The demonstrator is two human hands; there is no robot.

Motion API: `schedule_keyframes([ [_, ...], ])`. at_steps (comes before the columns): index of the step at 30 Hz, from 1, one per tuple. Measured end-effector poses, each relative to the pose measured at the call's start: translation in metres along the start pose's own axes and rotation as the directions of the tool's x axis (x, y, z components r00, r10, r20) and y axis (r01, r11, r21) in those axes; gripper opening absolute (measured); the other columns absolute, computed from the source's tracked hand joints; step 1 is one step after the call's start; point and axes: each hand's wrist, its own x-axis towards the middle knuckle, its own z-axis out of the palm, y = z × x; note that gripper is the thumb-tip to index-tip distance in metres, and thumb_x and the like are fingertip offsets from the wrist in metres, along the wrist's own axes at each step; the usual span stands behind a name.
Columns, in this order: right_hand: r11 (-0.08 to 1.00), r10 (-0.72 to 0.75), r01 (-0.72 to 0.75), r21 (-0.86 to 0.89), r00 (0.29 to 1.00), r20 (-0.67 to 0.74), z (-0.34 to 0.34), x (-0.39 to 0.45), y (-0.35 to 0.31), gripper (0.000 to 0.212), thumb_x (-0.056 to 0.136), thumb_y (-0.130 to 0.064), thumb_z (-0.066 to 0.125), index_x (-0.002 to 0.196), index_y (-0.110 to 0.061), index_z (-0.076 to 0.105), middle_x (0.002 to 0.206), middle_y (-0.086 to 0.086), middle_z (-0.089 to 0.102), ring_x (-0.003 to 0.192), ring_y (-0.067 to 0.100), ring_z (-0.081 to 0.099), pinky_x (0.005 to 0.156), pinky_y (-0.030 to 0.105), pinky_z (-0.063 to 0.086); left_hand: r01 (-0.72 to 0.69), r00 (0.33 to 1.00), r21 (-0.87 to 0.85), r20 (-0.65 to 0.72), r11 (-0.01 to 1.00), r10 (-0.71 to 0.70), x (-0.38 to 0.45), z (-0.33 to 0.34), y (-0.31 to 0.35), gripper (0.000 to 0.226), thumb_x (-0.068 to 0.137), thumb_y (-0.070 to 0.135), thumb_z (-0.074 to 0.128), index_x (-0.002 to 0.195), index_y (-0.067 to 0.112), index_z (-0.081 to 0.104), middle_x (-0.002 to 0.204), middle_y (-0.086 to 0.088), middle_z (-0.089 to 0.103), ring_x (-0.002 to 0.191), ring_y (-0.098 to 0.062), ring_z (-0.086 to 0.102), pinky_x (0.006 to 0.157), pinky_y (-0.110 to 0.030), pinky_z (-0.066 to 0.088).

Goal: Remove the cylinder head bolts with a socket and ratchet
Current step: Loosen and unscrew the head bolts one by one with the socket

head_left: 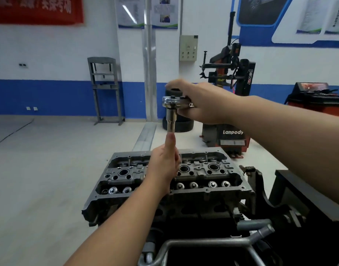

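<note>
Chrome socket [171, 120] upright under ratchet [176, 101] gripped by right hand [200, 103], left hand [164, 166] pinching beneath.

Two hands [164, 166], one ratchet [174, 100], one socket [171, 120], one cylinder head [203, 175], two stacked tyres [182, 124].

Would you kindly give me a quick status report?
Right hand grips chrome ratchet, steel socket raised. Left hand over grey cylinder head. Nothing obstructing.

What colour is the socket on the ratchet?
Shiny silver metal; the socket hangs below the ratchet, clearest in the head view.
</note>
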Motion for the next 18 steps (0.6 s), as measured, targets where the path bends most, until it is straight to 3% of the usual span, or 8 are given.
schedule_keyframes([
  [4,0.995,-0.057,0.060,-0.077,0.998,0.038,-0.013,-0.009,-0.013,0.057,0.095,-0.018,0.061,0.141,-0.034,0.031,0.074,-0.003,0.058,0.065,0.015,0.056,0.057,0.031,0.042,0.030,1.000,-0.016,0.003,0.999,-0.030,-0.004,-0.002,0.003,0.079,0.051,0.108,0.042,0.049,0.029,0.050,0.051,0.007,0.042,0.044,-0.011,0.034,0.046,-0.025,0.033],
  [9,0.996,-0.003,0.003,-0.092,1.000,-0.001,-0.015,-0.020,-0.021,0.046,0.096,-0.012,0.055,0.136,-0.030,0.041,0.072,-0.004,0.052,0.061,0.016,0.052,0.052,0.030,0.035,0.031,1.000,-0.007,0.000,0.999,-0.031,-0.007,-0.001,0.005,0.080,0.049,0.108,0.042,0.050,0.029,0.051,0.051,0.006,0.042,0.045,-0.012,0.034,0.045,-0.026,0.034],
  [18,0.996,0.023,-0.029,-0.081,0.997,-0.071,-0.015,-0.029,-0.024,0.042,0.097,-0.006,0.047,0.133,-0.027,0.054,0.076,-0.013,0.051,0.070,0.017,0.056,0.060,0.034,0.048,0.018,0.999,0.019,0.027,1.000,-0.019,-0.002,0.000,0.003,0.079,0.051,0.108,0.041,0.047,0.029,0.050,0.051,0.006,0.040,0.045,-0.012,0.034,0.046,-0.028,0.034],
])
